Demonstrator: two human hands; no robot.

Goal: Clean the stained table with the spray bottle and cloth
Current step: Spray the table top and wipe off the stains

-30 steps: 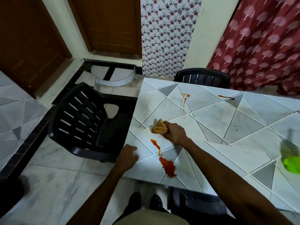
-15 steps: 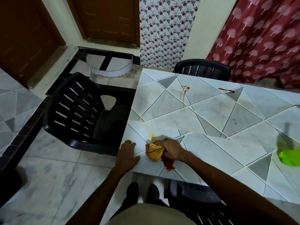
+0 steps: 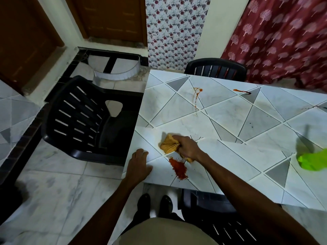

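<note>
Pulling the cloth (image 3: pixel 168 145) off the red stain (image 3: pixel 177 167), clenching it in the right hand (image 3: pixel 188 147) for pressure. Bracing the table (image 3: pixel 230 156) edge with the flat left hand (image 3: pixel 138 164).

The only view came from a wide-angle camera worn on the person's head, facing forward and tilted steeply down. It looked over the near left corner of the bench (image 3: pixel 230 117) from close above, so both forearms (image 3: pixel 238 188) ran in from the bottom edge and the shoes (image 3: pixel 144 204) showed on the floor (image 3: pixel 62 183) directly below. The frame's top reached a door (image 3: pixel 113 16) and a curtain (image 3: pixel 283 41), lines bowing toward the edges.
</note>
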